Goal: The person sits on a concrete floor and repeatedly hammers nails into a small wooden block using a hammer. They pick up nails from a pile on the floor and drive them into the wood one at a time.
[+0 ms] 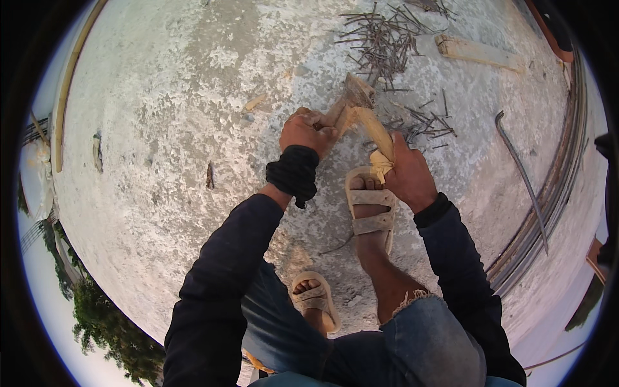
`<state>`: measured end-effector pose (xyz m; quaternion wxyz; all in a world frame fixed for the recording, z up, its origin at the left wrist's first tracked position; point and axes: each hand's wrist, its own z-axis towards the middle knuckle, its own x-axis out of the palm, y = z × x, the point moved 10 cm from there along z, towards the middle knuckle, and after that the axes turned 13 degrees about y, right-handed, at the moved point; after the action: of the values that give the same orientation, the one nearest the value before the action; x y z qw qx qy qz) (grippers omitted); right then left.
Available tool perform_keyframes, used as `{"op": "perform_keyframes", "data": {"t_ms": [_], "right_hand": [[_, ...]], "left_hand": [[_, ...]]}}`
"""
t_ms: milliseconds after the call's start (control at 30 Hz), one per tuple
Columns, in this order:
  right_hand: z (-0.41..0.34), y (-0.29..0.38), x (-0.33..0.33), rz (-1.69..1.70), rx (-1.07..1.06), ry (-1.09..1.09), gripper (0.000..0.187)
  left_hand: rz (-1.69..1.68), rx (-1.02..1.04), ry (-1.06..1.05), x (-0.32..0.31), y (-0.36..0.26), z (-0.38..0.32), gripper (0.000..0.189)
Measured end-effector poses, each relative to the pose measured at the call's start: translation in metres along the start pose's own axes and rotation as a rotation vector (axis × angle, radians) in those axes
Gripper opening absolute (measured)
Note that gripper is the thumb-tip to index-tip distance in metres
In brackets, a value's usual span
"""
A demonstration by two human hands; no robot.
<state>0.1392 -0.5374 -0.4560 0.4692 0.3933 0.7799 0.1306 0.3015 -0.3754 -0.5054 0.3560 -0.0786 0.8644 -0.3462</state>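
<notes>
My right hand [410,171] grips a short wooden handle [375,128] with a strip of pale yellow material [381,164] wrapped near the grip. At the handle's far end is a dusty brown head [359,93], like that of a hammer or hatchet. My left hand [307,131], a black band at its wrist, is closed on a brownish elongated piece [336,115] that meets the head; whether it is part of the tool cannot be told. Loose nails [428,122] lie on the concrete just beyond my right hand.
A larger heap of nails [382,43] lies farther out, left of a wooden offcut [478,52]. On the right are a hooked metal bar [522,176] and long rods [541,220]. My sandalled feet [372,208] stand below my hands. A long pole [67,92] lies at far left.
</notes>
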Motion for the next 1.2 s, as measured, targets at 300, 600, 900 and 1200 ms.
{"op": "perform_keyframes", "data": {"t_ms": [300, 600, 900, 1200], "right_hand": [[-0.003, 0.003, -0.012, 0.093, -0.063, -0.067, 0.041], [-0.007, 0.007, -0.013, 0.096, -0.032, -0.022, 0.053], [-0.007, 0.020, -0.014, 0.172, -0.208, -0.123, 0.051], [-0.004, 0.004, -0.017, 0.159, -0.177, -0.173, 0.052]], "left_hand": [[0.002, 0.036, -0.036, -0.001, -0.002, -0.001, 0.024], [0.034, 0.046, -0.084, 0.001, -0.011, 0.000, 0.025], [0.054, 0.017, -0.060, 0.001, -0.010, 0.001, 0.027], [-0.056, -0.082, 0.115, -0.002, 0.014, 0.016, 0.027]]}}
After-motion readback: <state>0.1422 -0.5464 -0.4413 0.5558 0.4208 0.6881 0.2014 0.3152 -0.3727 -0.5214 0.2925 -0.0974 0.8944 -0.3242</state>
